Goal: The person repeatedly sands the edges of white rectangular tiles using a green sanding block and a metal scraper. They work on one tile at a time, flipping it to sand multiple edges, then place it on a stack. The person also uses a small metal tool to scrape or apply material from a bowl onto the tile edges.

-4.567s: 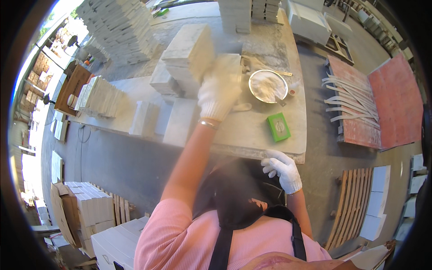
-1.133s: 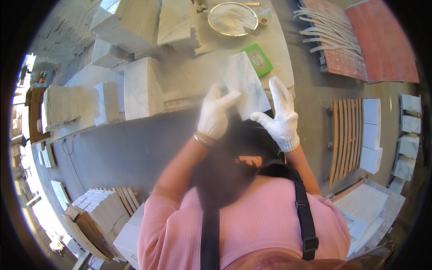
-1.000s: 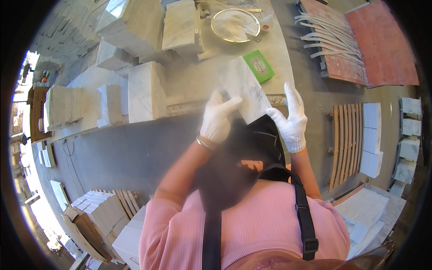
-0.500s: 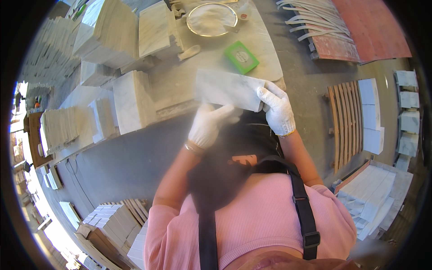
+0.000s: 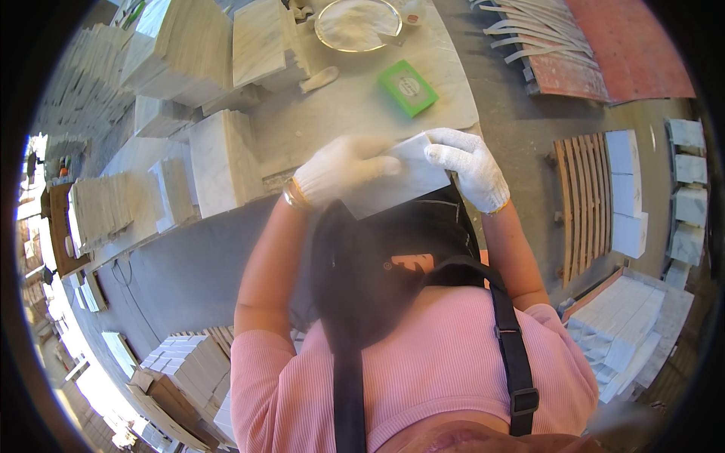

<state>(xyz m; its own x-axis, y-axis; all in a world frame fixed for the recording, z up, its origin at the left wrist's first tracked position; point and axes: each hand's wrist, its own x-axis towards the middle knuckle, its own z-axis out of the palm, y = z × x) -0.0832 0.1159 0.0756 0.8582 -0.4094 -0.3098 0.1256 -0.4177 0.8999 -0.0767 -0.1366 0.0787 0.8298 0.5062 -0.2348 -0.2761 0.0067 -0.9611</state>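
Note:
A thin, pale grey-white marble tile (image 5: 400,181) is held tilted in front of my apron, between my two gloved hands. My right hand (image 5: 472,167), in a white knit glove, is closed on its far right corner. My left hand (image 5: 340,167), gloved the same way and slightly blurred, covers the tile's left part. Its thumb lies across the face and its fingers run along the far edge, so it appears closed on the tile. On the worktable (image 5: 340,113) beyond lies a bright green block (image 5: 408,88) with a pale round label.
Stacks of marble tiles (image 5: 219,162) stand on the table's left side. At the back sits a round metal-rimmed pan (image 5: 359,26) of white material, near a pale elongated piece (image 5: 319,79). A wooden pallet (image 5: 581,208) and white boxes (image 5: 625,192) are on the floor at right.
The tile has come nearer my body and tilted, its left end lower. My left hand has moved up and left, from below the tile onto its left part. My right hand keeps its hold.

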